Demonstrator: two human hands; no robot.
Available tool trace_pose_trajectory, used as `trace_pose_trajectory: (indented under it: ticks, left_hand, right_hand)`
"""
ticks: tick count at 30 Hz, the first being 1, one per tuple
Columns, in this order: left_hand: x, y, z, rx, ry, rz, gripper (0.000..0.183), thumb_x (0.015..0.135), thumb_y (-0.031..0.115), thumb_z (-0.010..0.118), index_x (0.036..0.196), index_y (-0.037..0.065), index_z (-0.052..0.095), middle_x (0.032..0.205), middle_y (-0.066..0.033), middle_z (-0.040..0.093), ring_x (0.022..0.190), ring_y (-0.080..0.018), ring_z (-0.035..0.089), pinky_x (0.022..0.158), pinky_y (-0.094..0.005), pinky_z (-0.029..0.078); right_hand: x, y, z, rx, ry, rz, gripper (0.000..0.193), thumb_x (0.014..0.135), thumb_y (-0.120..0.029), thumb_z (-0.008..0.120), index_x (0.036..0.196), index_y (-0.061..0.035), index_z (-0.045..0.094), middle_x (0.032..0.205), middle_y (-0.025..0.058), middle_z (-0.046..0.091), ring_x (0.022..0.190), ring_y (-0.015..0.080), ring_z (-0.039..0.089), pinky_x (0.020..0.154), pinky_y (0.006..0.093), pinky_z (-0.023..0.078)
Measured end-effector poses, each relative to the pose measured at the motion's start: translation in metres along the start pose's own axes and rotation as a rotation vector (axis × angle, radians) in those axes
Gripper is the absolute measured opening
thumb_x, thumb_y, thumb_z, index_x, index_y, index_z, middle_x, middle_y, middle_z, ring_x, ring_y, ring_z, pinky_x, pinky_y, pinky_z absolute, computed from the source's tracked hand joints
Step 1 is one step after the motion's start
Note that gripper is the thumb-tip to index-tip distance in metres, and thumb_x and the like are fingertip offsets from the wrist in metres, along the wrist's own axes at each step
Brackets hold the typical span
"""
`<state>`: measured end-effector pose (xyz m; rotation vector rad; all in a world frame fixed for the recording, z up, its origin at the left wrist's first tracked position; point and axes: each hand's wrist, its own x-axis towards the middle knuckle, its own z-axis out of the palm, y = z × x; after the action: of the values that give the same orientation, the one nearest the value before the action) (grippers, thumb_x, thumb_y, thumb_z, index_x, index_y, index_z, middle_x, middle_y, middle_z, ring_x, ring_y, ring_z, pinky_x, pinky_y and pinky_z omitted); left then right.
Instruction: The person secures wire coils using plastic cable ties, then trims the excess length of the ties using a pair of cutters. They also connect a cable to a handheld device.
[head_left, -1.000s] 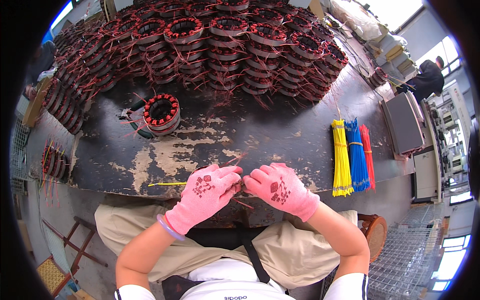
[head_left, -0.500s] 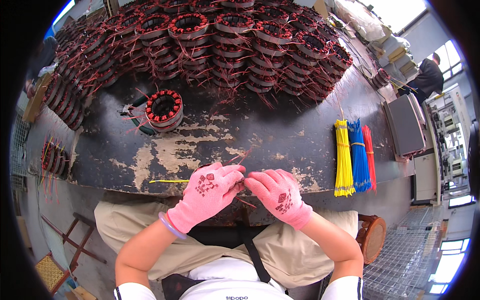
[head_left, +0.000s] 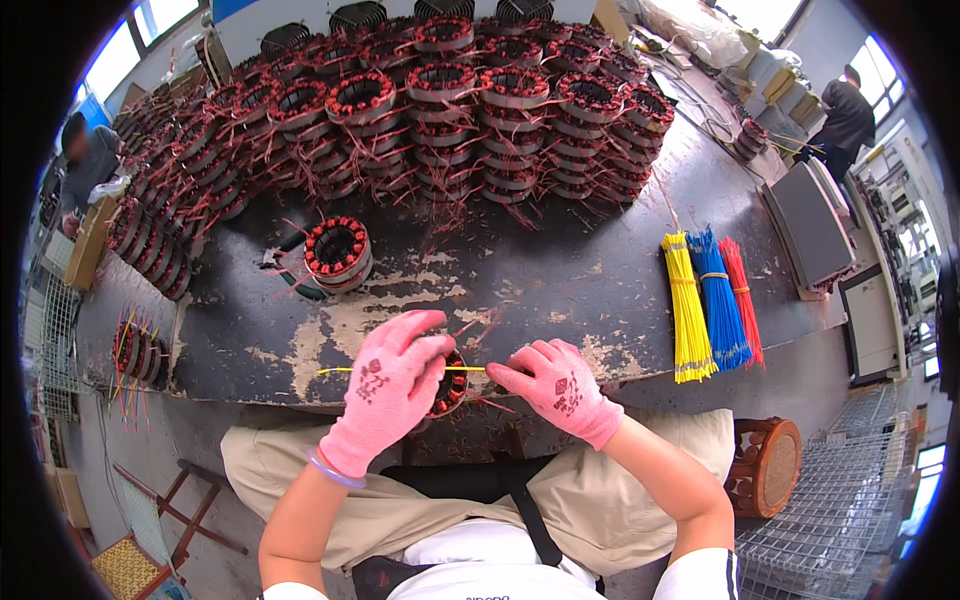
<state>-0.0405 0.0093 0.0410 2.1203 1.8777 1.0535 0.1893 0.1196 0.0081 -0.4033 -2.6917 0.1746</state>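
At the table's near edge, a motor stator (head_left: 452, 390) with red windings and thin red leads sits partly hidden under my left hand (head_left: 388, 385). That hand wears a pink glove, its fingers bent but apart above the stator's left side. A yellow wire (head_left: 465, 369) runs level across the stator; its left end sticks out past my left hand, and its middle is covered. My right hand (head_left: 562, 388), also gloved in pink, pinches the wire's right end between thumb and forefinger.
Another stator (head_left: 338, 255) stands on the worn black table (head_left: 540, 290). Tall stacks of stators (head_left: 440, 130) fill the back. Bundles of yellow (head_left: 688, 310), blue (head_left: 722, 300) and red wires (head_left: 742, 300) lie right. A wooden stool (head_left: 768, 468) is beside me; two people are farther off.
My hands, close together before, have moved apart, baring part of the stator. The yellow wire now shows between them, its end in my right hand. The view has tilted up a little.
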Motion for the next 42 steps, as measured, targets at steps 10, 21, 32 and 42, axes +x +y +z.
trace_pose_trajectory:
  ticks: [10, 21, 32, 42]
  left_hand:
    - [-0.005, -0.003, 0.033, 0.026, -0.046, -0.051, 0.028, 0.095, 0.016, 0.058, 0.117, 0.0, 0.064, 0.124, -0.019, 0.062, 0.116, -0.0388, 0.058, 0.101, -0.0457, 0.047]
    - [0.009, -0.02, 0.035, 0.028, -0.046, -0.108, 0.033, 0.1, 0.025, 0.053, 0.118, 0.0, 0.065, 0.127, -0.0206, 0.06, 0.118, -0.0391, 0.057, 0.1, -0.0445, 0.046]
    - [0.008, -0.028, 0.028, 0.118, -0.104, -0.087, 0.038, 0.094, 0.018, 0.061, 0.124, -0.005, 0.061, 0.131, -0.0234, 0.059, 0.12, -0.0391, 0.057, 0.103, -0.0448, 0.045]
    - [0.034, 0.006, 0.017, 0.053, -0.258, -0.251, 0.036, 0.094, 0.021, 0.065, 0.126, 0.005, 0.062, 0.139, -0.0214, 0.056, 0.122, -0.0421, 0.054, 0.102, -0.0488, 0.045]
  right_hand:
    - [-0.012, -0.004, -0.006, 0.119, 0.117, 0.121, 0.039, 0.087, -0.019, 0.069, 0.125, -0.0172, 0.063, 0.104, 0.008, 0.065, 0.091, 0.0303, 0.066, 0.076, 0.0436, 0.054]
    - [-0.049, -0.009, -0.043, 0.203, 0.222, 0.232, 0.036, 0.089, -0.024, 0.069, 0.121, -0.0085, 0.061, 0.113, 0.0124, 0.062, 0.099, 0.0348, 0.064, 0.086, 0.0442, 0.053]
    - [-0.029, 0.117, -0.116, 0.678, 0.204, 0.498, 0.032, 0.098, -0.022, 0.064, 0.125, -0.0056, 0.063, 0.108, 0.0105, 0.065, 0.09, 0.0184, 0.066, 0.078, 0.032, 0.054]
    - [-0.007, 0.252, -0.192, 0.768, 0.086, 0.68, 0.032, 0.099, -0.022, 0.062, 0.125, -0.0023, 0.064, 0.105, 0.0097, 0.069, 0.097, 0.0154, 0.064, 0.084, 0.031, 0.052]
